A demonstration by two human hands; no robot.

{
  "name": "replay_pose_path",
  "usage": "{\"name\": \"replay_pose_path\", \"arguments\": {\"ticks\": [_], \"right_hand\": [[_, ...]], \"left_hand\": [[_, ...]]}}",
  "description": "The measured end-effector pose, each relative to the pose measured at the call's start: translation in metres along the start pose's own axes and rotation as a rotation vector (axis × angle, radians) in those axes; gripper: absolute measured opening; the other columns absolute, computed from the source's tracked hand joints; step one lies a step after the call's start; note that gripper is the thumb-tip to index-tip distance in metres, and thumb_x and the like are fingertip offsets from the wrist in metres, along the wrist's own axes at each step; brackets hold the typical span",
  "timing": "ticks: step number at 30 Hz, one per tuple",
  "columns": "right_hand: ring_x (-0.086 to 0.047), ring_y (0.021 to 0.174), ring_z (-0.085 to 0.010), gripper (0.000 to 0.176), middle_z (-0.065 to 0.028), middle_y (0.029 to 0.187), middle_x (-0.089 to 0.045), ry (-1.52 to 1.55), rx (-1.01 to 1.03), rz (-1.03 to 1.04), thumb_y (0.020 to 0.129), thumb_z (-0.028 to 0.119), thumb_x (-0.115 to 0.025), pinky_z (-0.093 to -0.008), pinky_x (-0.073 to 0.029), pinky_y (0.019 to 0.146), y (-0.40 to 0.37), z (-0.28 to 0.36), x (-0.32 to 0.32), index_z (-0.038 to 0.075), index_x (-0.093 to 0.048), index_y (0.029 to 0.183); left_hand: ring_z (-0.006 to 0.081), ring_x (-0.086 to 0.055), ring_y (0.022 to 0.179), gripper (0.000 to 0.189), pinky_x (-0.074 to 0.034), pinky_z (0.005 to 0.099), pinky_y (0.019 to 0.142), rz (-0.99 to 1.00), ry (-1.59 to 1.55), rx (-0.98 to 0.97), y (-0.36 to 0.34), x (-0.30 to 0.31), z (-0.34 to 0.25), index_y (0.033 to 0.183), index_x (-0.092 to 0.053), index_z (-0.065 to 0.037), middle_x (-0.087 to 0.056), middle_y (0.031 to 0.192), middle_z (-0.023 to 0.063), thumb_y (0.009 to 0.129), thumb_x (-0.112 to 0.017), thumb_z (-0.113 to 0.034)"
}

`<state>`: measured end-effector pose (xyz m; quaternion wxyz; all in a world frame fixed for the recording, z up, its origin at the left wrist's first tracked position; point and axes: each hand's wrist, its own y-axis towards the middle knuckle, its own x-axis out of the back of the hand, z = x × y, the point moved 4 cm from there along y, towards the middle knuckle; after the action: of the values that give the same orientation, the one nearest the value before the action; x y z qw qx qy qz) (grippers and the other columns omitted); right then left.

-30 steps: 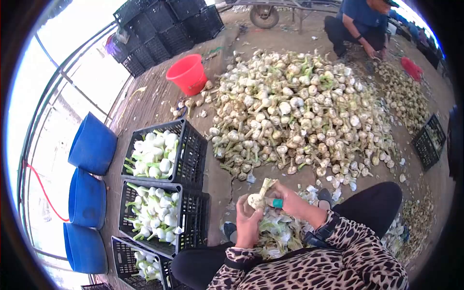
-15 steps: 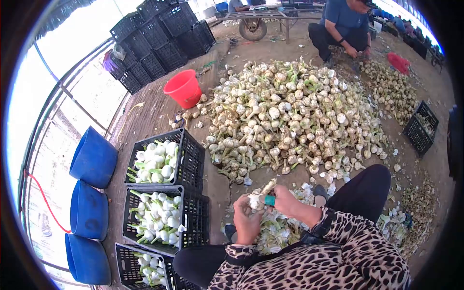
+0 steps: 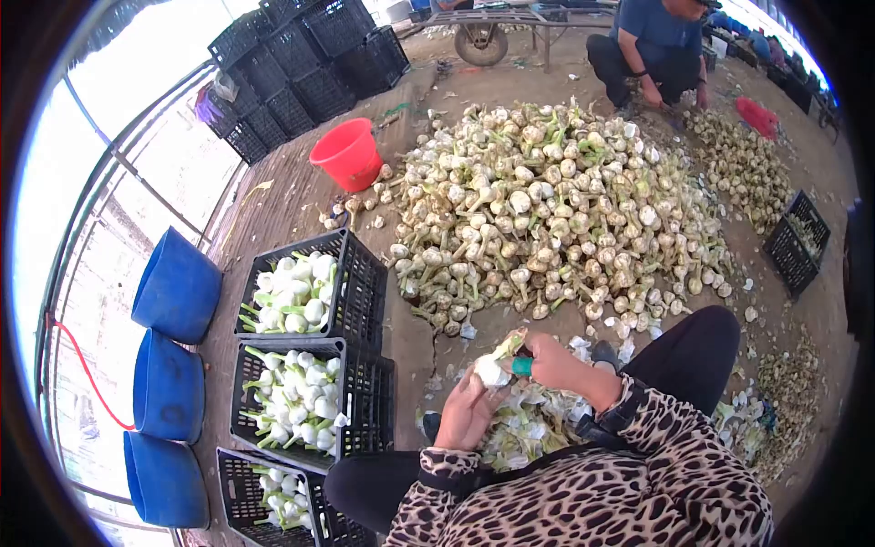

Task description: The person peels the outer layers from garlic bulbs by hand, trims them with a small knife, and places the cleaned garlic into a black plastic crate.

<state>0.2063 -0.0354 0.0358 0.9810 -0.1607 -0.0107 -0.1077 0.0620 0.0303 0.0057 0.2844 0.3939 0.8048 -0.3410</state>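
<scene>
My left hand cups a garlic bulb from below. My right hand grips the same bulb by its stalk end and also holds a small tool with a teal handle against it. Loose pale skins lie in a heap on my lap under both hands. A big pile of unpeeled garlic bulbs covers the ground just beyond my hands.
Black crates of cleaned white garlic stand to my left, next to blue barrels. A red bucket and stacked black crates lie farther back. Another person crouches beyond the pile. A smaller crate sits at right.
The bulb has been turned in my hands and looks whiter, with more skin off. My left hand has slid lower under it. The camera has shifted slightly.
</scene>
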Motion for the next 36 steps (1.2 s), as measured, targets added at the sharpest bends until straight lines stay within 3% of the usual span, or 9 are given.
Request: {"name": "replay_pose_path", "arguments": {"ticks": [3,9,12,18,22,25,28,31,36], "right_hand": [[-0.057,0.074,-0.0156,0.019,-0.0043,0.084,-0.060,-0.382,0.464,-0.320,0.082,0.015,-0.067,-0.0311,-0.046,0.066,-0.005,0.000,-0.003,0.002,-0.061,0.094],[-0.056,0.079,-0.0155,0.017,-0.0037,0.090,-0.059,-0.068,0.637,-0.088,0.081,0.006,-0.067,-0.0302,-0.045,0.070,-0.002,0.000,-0.002,0.002,-0.058,0.096],[-0.056,0.079,-0.0136,0.015,-0.0015,0.092,-0.058,0.263,0.283,0.072,0.083,0.003,-0.064,-0.0260,-0.044,0.069,-0.011,0.002,0.003,0.004,-0.059,0.097],[-0.059,0.074,-0.0127,0.012,-0.0026,0.092,-0.062,1.122,0.117,-0.050,0.087,0.006,-0.059,-0.0252,-0.048,0.061,-0.002,-0.023,-0.008,0.007,-0.060,0.098],[-0.061,0.097,-0.0229,0.030,-0.0075,0.101,-0.060,1.699,0.141,-0.015,0.085,0.004,-0.059,-0.0345,-0.055,0.081,0.021,-0.046,0.026,0.006,-0.049,0.113],[-0.060,0.101,-0.0252,0.035,-0.0116,0.109,-0.058,0.746,0.248,-0.310,0.086,0.006,-0.059,-0.0346,-0.054,0.082,0.021,-0.045,0.064,0.006,-0.045,0.117],[-0.058,0.105,-0.0323,0.059,-0.0166,0.124,-0.053,-0.711,0.321,-0.127,0.075,-0.006,-0.050,-0.0419,-0.050,0.086,0.003,-0.069,0.007,0.005,-0.039,0.131],[-0.058,0.104,-0.0341,0.062,-0.0153,0.118,-0.057,-0.715,0.317,0.286,0.069,-0.007,-0.048,-0.0433,-0.047,0.085,-0.013,-0.061,-0.026,0.007,-0.044,0.130],[-0.060,0.092,-0.0316,0.042,-0.0129,0.106,-0.061,-0.416,0.315,-0.055,0.072,0.001,-0.055,-0.0402,-0.048,0.077,-0.012,0.007,-0.017,0.007,-0.057,0.114]], "left_hand": [[0.0205,-0.053,0.111,0.043,-0.048,0.0335,0.091,-0.047,0.147,-0.070,0.001,-0.003,0.002,0.131,-0.039,-0.004,-0.052,0.122,0.0085,0.095,-0.049,-0.027],[0.0221,-0.055,0.110,0.047,-0.047,0.0360,0.092,0.041,0.060,-0.081,0.007,0.005,0.006,0.131,-0.041,-0.005,-0.054,0.123,0.0086,0.092,-0.054,-0.028],[0.0234,-0.053,0.115,0.054,-0.046,0.0375,0.095,0.061,-0.121,-0.026,0.005,0.007,0.012,0.131,-0.041,-0.005,-0.053,0.126,0.0094,0.086,-0.062,-0.027],[0.0313,-0.050,0.117,0.063,-0.046,0.0506,0.093,0.152,-0.209,-0.066,-0.001,-0.001,0.003,0.131,-0.044,-0.010,-0.051,0.129,0.0102,0.074,-0.072,-0.015],[0.0321,-0.056,0.107,0.059,-0.050,0.0405,0.084,0.198,-0.240,-0.140,-0.004,0.005,0.002,0.126,-0.047,-0.009,-0.056,0.120,0.0124,0.073,-0.073,-0.015],[0.0296,-0.058,0.101,0.053,-0.050,0.0386,0.078,0.177,-0.178,-0.121,-0.008,0.007,-0.001,0.122,-0.049,-0.008,-0.056,0.116,0.0128,0.075,-0.072,-0.016],[0.0260,-0.057,0.096,0.047,-0.050,0.0347,0.077,0.027,-0.134,-0.158,-0.006,0.019,0.000,0.120,-0.047,-0.008,-0.056,0.112,0.0114,0.080,-0.069,-0.021],[0.0211,-0.055,0.104,0.036,-0.045,0.0362,0.091,0.029,-0.171,-0.182,-0.003,0.025,-0.005,0.122,-0.042,-0.007,-0.055,0.112,0.0078,0.088,-0.053,-0.013],[0.0217,-0.056,0.100,0.035,-0.046,0.0358,0.086,-0.154,-0.074,-0.184,-0.001,0.033,-0.001,0.121,-0.046,-0.008,-0.057,0.111,0.0083,0.097,-0.039,-0.033]]}}
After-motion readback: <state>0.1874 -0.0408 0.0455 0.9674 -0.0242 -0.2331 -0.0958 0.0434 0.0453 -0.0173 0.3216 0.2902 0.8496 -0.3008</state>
